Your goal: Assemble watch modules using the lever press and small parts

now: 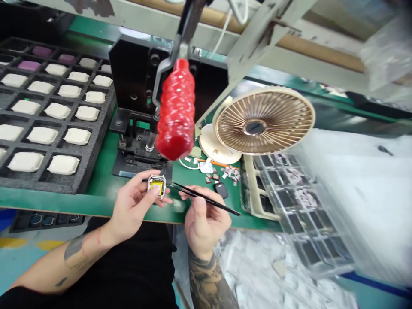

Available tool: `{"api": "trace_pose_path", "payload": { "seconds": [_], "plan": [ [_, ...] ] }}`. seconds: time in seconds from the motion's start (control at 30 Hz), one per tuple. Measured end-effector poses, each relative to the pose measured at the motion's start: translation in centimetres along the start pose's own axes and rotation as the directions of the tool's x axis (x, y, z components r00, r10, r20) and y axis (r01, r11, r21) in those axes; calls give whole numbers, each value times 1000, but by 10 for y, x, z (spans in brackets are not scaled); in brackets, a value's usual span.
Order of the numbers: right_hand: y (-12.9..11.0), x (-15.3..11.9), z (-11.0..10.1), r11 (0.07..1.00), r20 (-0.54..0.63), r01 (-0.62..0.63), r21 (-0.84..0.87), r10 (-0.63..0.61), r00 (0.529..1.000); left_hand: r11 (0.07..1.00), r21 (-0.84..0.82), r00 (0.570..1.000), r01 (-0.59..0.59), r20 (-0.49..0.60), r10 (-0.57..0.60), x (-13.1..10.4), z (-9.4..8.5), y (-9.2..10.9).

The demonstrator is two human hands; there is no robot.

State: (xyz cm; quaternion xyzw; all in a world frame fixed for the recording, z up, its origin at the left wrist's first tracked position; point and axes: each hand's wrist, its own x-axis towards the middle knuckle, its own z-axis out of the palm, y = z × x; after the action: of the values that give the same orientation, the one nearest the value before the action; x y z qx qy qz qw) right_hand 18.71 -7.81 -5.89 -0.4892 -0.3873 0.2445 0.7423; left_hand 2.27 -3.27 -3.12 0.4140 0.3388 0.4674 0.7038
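The grey foam tray (96, 148) is cut off at your left. Your left hand (128, 210) pinches the small white case (156, 187) in front of the black press (138, 148), your thumb hiding part of its yellow inside. Your right hand (206, 223) pinches the black tweezers (225, 207), tips near the case, too small to tell if they grip anything.
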Motion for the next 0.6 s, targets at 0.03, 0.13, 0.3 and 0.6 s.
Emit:
{"api": "trace_pose_path", "payload": {
  "seconds": [0.03, 0.13, 0.3, 0.6],
  "plan": [
    [0, -1, -1, 1000, 4, -14, -3, 14, 1000, 1000, 3, 1000, 6, 5, -6, 0, 0, 0],
    [0, -2, -3, 998, 16, -58, -7, 58, 998, 1000, 9, 999, 27, 40, -28, 0, -3, 1],
    [1, 0, -2, 992, 52, -122, 29, 121, 991, 998, 26, 992, 50, 111, -53, -3, -13, -1],
    [-4, 3, 3, 993, 94, -107, 51, 102, 990, 997, 30, 994, 65, 87, -67, -3, -16, -1]
  ]
}}
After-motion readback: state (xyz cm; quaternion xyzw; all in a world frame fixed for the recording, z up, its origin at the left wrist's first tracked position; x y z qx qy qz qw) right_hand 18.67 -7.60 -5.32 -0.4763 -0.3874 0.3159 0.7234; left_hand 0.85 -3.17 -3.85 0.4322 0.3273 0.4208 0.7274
